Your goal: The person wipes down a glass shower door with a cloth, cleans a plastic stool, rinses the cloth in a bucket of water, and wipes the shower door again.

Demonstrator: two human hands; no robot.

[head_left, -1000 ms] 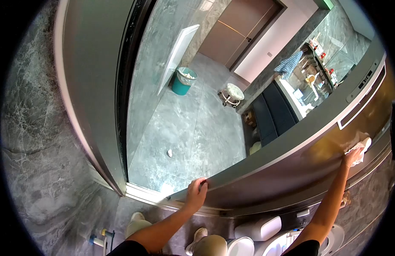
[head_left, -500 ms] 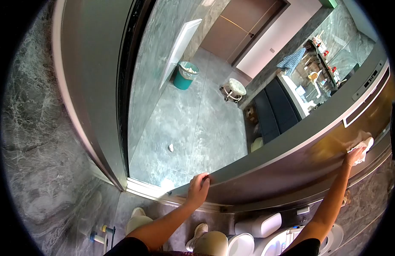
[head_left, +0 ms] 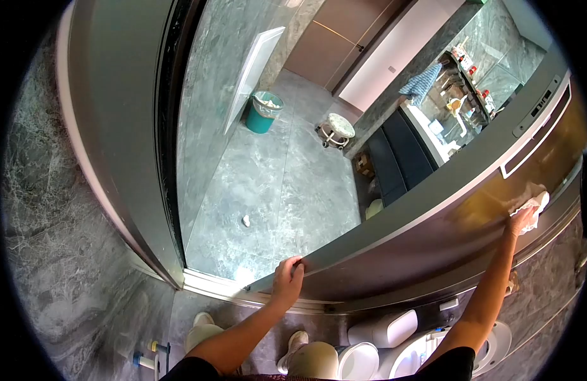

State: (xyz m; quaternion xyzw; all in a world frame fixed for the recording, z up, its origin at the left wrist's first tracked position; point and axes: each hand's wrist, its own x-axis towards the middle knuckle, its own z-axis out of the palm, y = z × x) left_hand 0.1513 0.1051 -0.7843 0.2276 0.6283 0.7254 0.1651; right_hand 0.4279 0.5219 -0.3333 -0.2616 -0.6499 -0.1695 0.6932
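Above marbled tiles (head_left: pixel 262 190), left hand (head_left: pixel 286 284) grips glossy door edge (head_left: pixel 382 228), right hand (head_left: pixel 519 220) crumpled cloth (head_left: pixel 536 206).

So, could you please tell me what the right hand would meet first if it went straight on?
Probably the door panel; the white cloth in the right hand appears to touch it, though depth is unclear.

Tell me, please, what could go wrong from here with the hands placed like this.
The left hand is curled around the edge of the door, so it might get pinched if the door shuts.
The right hand, with the white wipe, reaches far out, which could upset balance.
A white container near the right leg might be knocked.
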